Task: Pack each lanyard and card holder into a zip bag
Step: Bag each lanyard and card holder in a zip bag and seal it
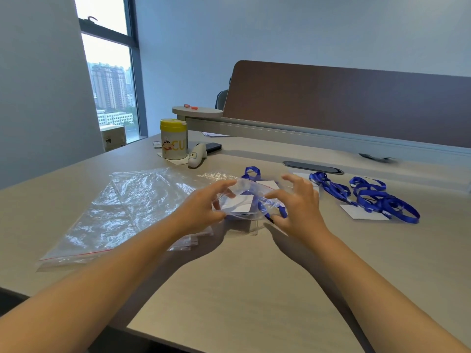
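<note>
A small clear zip bag (251,193) is lifted just above the desk, with a white card holder (237,203) and a blue lanyard (265,208) inside it. My left hand (201,208) pinches the bag's left edge. My right hand (297,205) pinches its right edge, the other fingers spread and curled. Behind the bag lies another lanyard (252,173) with a white card holder (269,185). To the right lie more blue lanyards (377,197) with a white card holder (364,212). A pile of empty zip bags (119,212) is spread at the left.
A yellow-lidded canister (173,138), a white handheld device (196,154) and a dark phone (212,147) stand at the back left of the desk (242,276). A brown partition (356,103) and a cable slot (313,167) run along the back.
</note>
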A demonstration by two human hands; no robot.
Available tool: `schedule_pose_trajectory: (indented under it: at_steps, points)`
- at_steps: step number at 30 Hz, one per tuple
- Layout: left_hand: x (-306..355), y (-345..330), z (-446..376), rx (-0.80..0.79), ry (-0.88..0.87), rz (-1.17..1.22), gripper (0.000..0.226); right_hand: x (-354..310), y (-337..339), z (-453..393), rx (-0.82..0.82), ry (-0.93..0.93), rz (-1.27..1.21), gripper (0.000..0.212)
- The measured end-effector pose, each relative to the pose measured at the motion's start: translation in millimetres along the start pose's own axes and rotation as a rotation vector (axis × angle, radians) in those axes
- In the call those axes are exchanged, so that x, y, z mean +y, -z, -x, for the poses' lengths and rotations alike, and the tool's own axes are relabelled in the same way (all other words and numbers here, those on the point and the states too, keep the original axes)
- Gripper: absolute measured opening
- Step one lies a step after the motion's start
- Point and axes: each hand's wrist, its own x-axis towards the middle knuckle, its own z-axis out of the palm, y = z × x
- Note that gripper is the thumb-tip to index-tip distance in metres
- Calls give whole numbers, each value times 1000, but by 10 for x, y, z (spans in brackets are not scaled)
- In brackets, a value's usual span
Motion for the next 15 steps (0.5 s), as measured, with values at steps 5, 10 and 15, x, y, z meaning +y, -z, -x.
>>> schedule_pose_trajectory:
  at_steps: [5,10,15]
  points:
    - [51,77,-2,55,-40,54,54,81,-53,-105,-102,-100,53,33]
    - [78,189,3,205,0,39,45,84,63,-168,9,-162,-136,21]
    - [173,311,-17,476,55,182,53,-38,328,-176,109,-168,-464,10]
